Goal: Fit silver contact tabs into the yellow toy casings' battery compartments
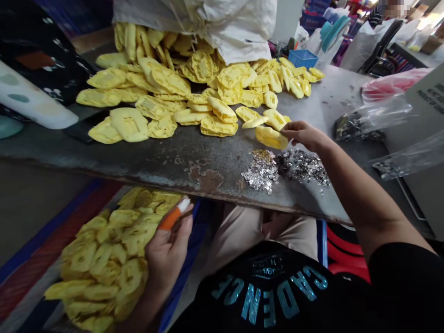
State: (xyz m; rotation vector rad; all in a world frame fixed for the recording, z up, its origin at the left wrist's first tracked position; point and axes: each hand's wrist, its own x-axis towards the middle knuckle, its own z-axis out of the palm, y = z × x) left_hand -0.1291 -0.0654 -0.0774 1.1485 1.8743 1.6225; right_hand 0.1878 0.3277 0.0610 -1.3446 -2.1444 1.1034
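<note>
R hand [304,135]: pinching yellow pc [269,138] by R end, btwn desk pile [157,76] & silver bits [260,175].
L hand [169,252]: slack, fingers part-spread, beside lower pile [104,259], well apart from yellow pc.
Yellow pc, look: pale yellow, oblong, rounded ends, matte.

Workshop, worn workbench [166,159], heaped yellow parts [166,78]

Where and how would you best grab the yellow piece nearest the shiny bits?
Probably by its right end, coming from the right, where the right hand meets it: the yellow piece is elongated, with a rounded end facing that way, while other yellow pieces lie close along its far side.
</note>
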